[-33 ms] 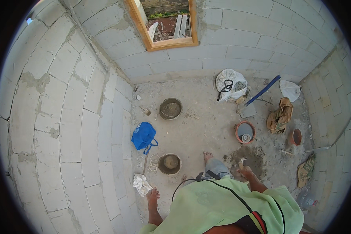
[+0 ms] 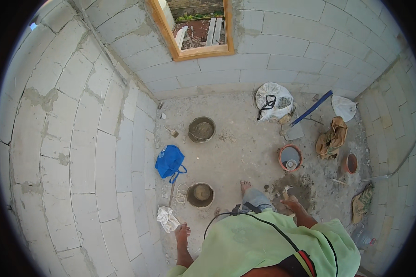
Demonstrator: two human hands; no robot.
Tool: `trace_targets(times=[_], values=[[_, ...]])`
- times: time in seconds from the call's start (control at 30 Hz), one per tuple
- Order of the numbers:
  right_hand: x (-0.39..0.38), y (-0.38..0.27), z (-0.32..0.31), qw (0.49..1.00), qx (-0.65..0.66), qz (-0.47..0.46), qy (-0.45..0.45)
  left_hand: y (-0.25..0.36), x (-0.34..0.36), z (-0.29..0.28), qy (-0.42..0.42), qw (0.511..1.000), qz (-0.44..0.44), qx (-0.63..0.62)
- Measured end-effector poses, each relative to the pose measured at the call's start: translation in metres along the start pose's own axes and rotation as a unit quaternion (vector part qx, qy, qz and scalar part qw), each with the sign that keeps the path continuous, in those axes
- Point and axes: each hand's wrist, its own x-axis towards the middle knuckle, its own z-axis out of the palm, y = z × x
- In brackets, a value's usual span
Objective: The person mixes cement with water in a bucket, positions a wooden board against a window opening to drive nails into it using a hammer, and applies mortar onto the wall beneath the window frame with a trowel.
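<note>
Blockwork fills my far left, pale grey blocks (image 2: 74, 152) with rough mortar smears, curving up to a wooden window frame (image 2: 196, 51). At the wall's foot a crumpled white rag (image 2: 168, 219) lies on the gritty concrete floor (image 2: 240, 147), and just above it sits a blue bag (image 2: 169, 160) with looped handles, soft and slumped. My left hand (image 2: 182, 232) hangs low near that rag, arm straight down, fingers loose and gripping nothing as far as I can see. Next along, a round bucket (image 2: 200, 195) crusted with mortar stands just beside a coil of white cord (image 2: 181, 194), and a second grey bucket (image 2: 201, 129) sits farther off toward the wall.

Now my right hand (image 2: 291, 203), arm bent out from my green sleeve: it is clenched around a trowel (image 2: 286, 193) (only the pale handle end shows, the blade I cannot make out), held over a dark damp patch (image 2: 296, 187) on the floor. Beyond it, an orange bucket (image 2: 290, 157) holds a small white cup. Farther right: a white sack (image 2: 273, 101), a blue-handled shovel (image 2: 309, 111), a crumpled brown bag (image 2: 332, 137) and a smaller orange pot (image 2: 351, 163).
</note>
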Motion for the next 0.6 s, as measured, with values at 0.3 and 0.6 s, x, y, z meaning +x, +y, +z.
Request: trace_targets(times=[0.3,0.6], values=[[0.044,-0.106,-0.092,0.996,-0.083,-0.008,-0.014,0.013,-0.034,0.077,0.011,0.998,-0.052,-0.018],[0.097,-0.14,-0.086,0.991,-0.108,-0.066,-0.036,0.022,-0.008,0.108,0.02,0.992,-0.113,-0.052]])
